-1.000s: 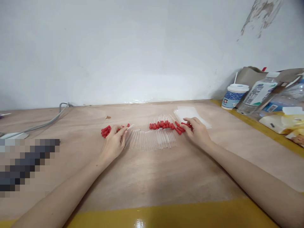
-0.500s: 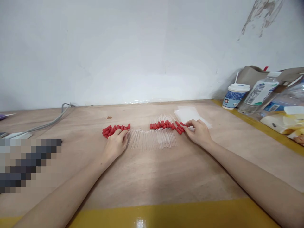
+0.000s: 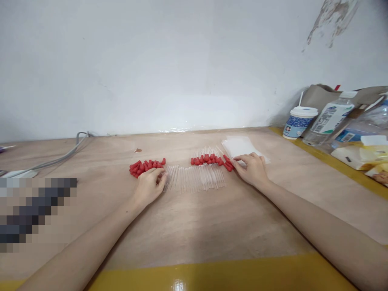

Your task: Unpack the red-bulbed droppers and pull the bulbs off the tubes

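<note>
A row of thin clear tubes (image 3: 197,178) lies side by side on the table between my hands. Behind it runs a line of red rubber bulbs (image 3: 206,159), with thin clear stems pointing away from them. At the row's left end, my left hand (image 3: 150,185) has its fingers curled, thumb and fingertips closing on a clear tube there. A heap of red bulbs (image 3: 145,166) lies just beyond that hand. My right hand (image 3: 251,167) rests at the right end of the bulb line, thumb and forefinger pinched at a few slanting red bulbs (image 3: 228,163).
Translucent plastic bags (image 3: 238,145) lie behind my right hand. A lidded paper cup (image 3: 300,123), a plastic bottle (image 3: 329,121) and snack packets (image 3: 360,155) stand or lie along the right edge. A grey cable (image 3: 60,155) crosses the back left. A white wall (image 3: 182,72) closes off the back.
My left fingers have shifted slightly right and towards me, away from the bulb heap to the tubes' left end. My right fingers have moved a little left, bunching the slanting bulbs closer together.
</note>
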`<state>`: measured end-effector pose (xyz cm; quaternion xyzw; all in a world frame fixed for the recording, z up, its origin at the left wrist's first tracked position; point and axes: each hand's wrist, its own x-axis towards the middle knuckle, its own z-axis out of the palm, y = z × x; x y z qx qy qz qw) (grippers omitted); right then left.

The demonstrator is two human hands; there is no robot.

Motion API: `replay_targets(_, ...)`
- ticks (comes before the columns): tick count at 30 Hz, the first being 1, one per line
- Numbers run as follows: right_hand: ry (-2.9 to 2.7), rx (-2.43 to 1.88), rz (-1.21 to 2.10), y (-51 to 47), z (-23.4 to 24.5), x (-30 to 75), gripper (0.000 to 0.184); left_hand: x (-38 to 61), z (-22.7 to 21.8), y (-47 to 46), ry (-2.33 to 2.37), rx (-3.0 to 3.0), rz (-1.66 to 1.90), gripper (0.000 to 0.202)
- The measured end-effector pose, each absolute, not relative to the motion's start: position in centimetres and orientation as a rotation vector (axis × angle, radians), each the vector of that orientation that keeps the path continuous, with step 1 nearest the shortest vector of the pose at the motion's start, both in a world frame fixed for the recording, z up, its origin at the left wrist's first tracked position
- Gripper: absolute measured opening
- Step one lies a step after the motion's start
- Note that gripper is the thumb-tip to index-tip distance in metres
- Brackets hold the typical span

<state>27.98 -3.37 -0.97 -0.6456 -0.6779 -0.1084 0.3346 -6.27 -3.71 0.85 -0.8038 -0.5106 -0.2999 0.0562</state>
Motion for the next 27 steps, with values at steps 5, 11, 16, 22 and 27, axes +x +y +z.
replay_targets(5, -1.744, -1.718, -0.331, -3.3, -0.7, 28.0, 0.024, -6.2, 1.8, -4.6, -1.242, -2.690, -0.647, 0.064)
replay_targets(11, -1.724, -1.871, -0.303, -2.1, 0.6, 27.7, 0.025, -5.4, 1.8, -5.2, -1.480, -2.635, -0.529, 0.095)
replay_targets(16, -1.764, -2.026, -0.313, 0.2, 1.8, 27.2, 0.032, -4.6, 1.4, -5.3, -1.622, -2.574, -0.555, 0.091)
replay_targets(22, -1.811, -2.133, -0.271, 2.3, 2.6, 26.4, 0.032, -4.7, 1.6, -5.4, -1.619, -2.589, -0.633, 0.073)
replay_targets(27, -1.781, -2.231, -0.132, 3.2, 2.7, 25.7, 0.025, -3.9, 1.4, -5.9, -1.740, -2.544, -0.618, 0.094)
